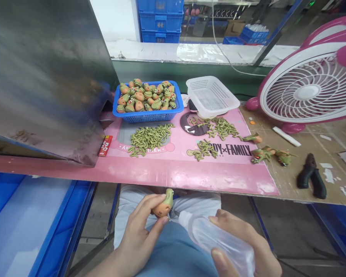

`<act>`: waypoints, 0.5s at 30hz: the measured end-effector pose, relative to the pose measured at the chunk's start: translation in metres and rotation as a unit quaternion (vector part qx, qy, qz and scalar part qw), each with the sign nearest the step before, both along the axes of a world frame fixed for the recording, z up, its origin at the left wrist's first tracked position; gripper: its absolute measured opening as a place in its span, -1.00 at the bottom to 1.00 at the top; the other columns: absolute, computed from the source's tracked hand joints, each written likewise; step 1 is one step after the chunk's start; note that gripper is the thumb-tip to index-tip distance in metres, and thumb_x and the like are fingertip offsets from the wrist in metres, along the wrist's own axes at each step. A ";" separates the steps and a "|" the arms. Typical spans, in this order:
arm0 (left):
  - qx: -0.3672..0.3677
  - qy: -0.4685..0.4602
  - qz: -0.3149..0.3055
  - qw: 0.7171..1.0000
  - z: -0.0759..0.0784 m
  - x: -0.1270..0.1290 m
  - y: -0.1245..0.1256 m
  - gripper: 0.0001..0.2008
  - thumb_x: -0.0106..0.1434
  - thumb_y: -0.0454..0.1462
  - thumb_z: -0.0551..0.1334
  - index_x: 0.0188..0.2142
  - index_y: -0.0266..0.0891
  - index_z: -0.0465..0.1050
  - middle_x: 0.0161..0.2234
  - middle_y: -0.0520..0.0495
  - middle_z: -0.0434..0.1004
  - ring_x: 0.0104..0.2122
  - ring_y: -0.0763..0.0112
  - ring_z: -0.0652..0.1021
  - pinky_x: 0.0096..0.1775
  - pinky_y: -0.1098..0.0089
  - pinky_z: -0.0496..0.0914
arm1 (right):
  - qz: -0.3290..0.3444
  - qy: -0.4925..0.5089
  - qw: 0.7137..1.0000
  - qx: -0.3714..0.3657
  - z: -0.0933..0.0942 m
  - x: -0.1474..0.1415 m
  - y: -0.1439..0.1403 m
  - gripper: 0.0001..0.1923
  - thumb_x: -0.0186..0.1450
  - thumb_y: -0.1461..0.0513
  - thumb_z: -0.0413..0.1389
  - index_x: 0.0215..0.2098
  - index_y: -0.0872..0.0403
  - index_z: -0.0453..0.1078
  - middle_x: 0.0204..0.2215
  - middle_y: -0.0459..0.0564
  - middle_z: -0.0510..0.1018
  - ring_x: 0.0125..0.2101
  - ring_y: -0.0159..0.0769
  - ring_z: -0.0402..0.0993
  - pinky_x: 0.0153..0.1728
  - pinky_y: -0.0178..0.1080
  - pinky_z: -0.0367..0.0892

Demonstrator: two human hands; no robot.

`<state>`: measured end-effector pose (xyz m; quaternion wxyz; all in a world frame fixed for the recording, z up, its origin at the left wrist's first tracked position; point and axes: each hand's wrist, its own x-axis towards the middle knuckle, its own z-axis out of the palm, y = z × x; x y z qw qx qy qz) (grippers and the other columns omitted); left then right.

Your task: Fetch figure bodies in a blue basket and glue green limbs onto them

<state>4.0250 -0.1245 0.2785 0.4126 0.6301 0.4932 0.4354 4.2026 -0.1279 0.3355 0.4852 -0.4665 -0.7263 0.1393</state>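
Observation:
Below the table edge, over my lap, my left hand point(140, 231) grips a small orange-and-green toy figure point(163, 205) between thumb and fingers. My right hand point(242, 246) is wrapped around a clear squeeze bottle point(216, 240), whose nozzle tip points left and touches the figure's underside. On the pink mat point(175, 169) lie three heaps of small green parts point(149, 137). A blue basket point(150, 115) behind them is full of the same orange-and-green figures.
An empty white mesh basket point(212, 94) stands right of the blue one. Several assembled figures point(265, 152) and black pliers point(311, 175) lie on the bare board at right. A pink fan point(308, 86) stands far right; a grey metal sheet point(43, 73) slants at left. Blue bins point(14, 227) sit below left.

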 end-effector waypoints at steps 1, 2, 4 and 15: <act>0.001 -0.001 -0.001 1.000 0.000 0.000 0.000 -0.64 0.15 -0.39 0.19 -0.08 -0.02 0.34 -0.21 -0.01 0.47 -0.22 0.41 0.50 -0.18 0.45 0.39 | 0.011 0.002 1.000 0.005 0.001 0.000 0.001 -0.83 0.29 0.21 -0.03 -0.18 0.11 0.26 -0.68 -0.12 0.27 -0.72 -0.34 0.23 -0.73 -0.29 0.15; 0.000 -0.003 -0.001 1.000 0.000 0.000 0.000 -0.64 0.15 -0.39 0.19 -0.07 -0.02 0.34 -0.21 -0.02 0.47 -0.22 0.41 0.50 -0.19 0.45 0.40 | 0.019 0.004 1.000 0.008 0.001 -0.001 0.001 -0.83 0.29 0.23 -0.03 -0.17 0.12 0.25 -0.67 -0.12 0.26 -0.72 -0.35 0.21 -0.74 -0.29 0.14; -0.007 -0.007 -0.001 1.000 0.000 0.001 0.000 -0.64 0.14 -0.39 0.19 -0.07 -0.03 0.35 -0.21 -0.02 0.47 -0.22 0.40 0.50 -0.19 0.43 0.40 | 0.019 0.007 1.000 0.016 0.002 -0.001 0.002 -0.83 0.29 0.23 -0.04 -0.17 0.12 0.25 -0.67 -0.13 0.24 -0.73 -0.36 0.19 -0.75 -0.29 0.12; -0.006 0.006 0.006 1.000 0.004 0.002 0.003 -0.68 0.12 -0.38 0.20 -0.11 -0.10 0.40 -0.23 -0.09 0.52 -0.24 0.33 0.53 -0.20 0.38 0.42 | 0.019 -0.011 1.000 0.005 -0.001 -0.002 0.001 -0.83 0.25 0.27 -0.02 -0.18 0.11 0.26 -0.65 -0.07 0.34 -0.68 -0.30 0.30 -0.73 -0.26 0.20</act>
